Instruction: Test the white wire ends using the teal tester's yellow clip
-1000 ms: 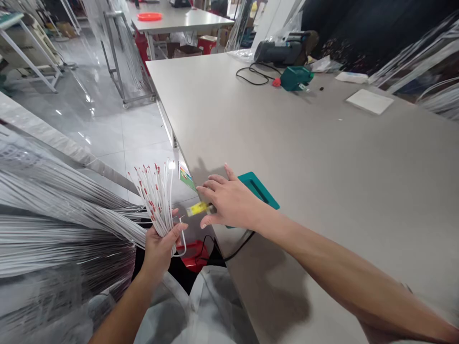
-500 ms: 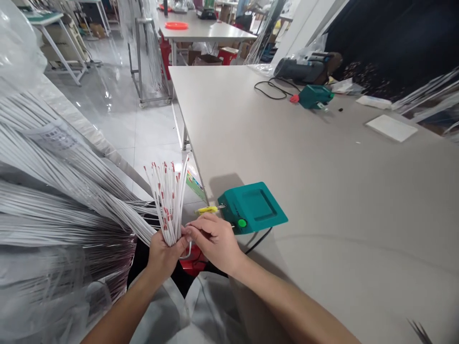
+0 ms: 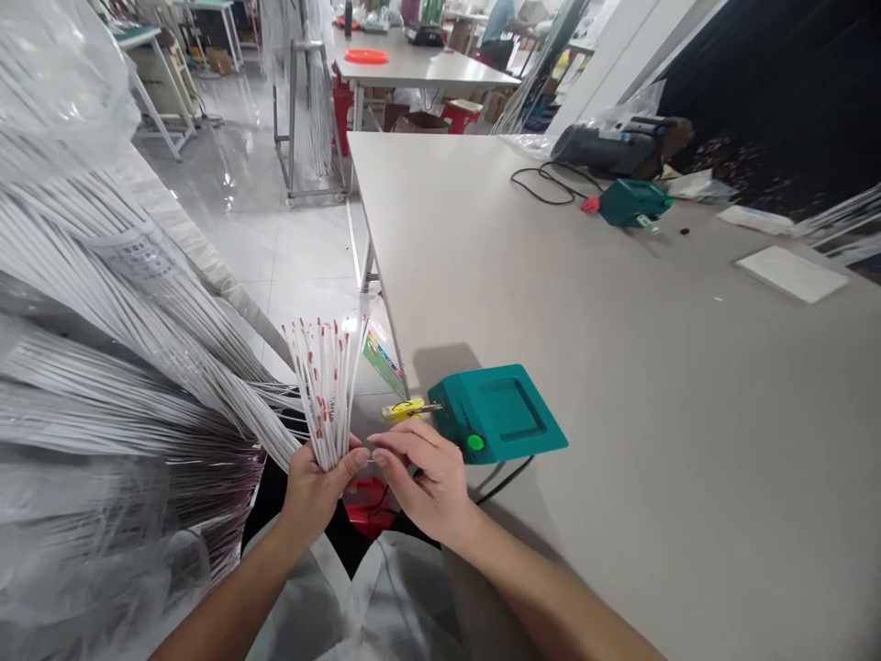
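Note:
My left hand (image 3: 313,491) is closed around a bundle of thin white wires with red tips (image 3: 325,390), held upright just off the table's near left corner. My right hand (image 3: 421,477) is beside it, fingers pinched at the base of the bundle, on what looks like a single wire. A teal box with a green button (image 3: 501,415) sits on the grey table (image 3: 619,349) just beyond my right hand. A yellow clip (image 3: 405,409) sticks out of the box's left side.
A large mass of white wires in clear plastic (image 3: 103,349) fills the left. At the table's far side lie a second teal device (image 3: 631,202) with black cable, a dark bag (image 3: 612,147) and white sheets (image 3: 791,273). Another table carrying an orange dish (image 3: 366,56) stands behind.
My right hand left the yellow clip on the teal box and came back to the wire bundle, where it now pinches at its base. The view has shifted up and right.

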The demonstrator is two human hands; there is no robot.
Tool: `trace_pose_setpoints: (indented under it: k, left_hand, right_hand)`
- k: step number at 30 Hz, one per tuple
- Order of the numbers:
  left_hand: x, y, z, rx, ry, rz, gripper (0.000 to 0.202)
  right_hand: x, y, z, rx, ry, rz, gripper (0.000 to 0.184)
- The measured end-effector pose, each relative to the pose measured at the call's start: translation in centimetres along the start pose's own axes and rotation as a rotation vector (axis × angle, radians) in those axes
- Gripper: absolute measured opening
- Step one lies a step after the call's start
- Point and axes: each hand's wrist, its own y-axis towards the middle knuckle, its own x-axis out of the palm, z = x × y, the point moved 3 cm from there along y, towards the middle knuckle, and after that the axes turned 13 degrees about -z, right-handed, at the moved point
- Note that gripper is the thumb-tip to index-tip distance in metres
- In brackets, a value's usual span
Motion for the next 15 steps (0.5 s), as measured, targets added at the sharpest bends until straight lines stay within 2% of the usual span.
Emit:
trace_pose_setpoints:
  k: [4,8,15]
  left_hand:
    - [0.6,-0.4,0.2,-0.056,0.104,-0.052,0.019]
    - [0.6,-0.6,-0.3,-0.069,0.160,-0.127,0.019]
    - [-0.6,0.0,-1.2,-0.025,-0.002,-0.151,0.021]
  right_hand:
    - [0.4,0.6,0.0,0.132,0.039,0.050,0.006]
    - [0.6,0.8,0.3,0.243,0.089,0.073,0.017]
    - [0.8,0.4,1.4,0.304,0.253,0.097,0.021]
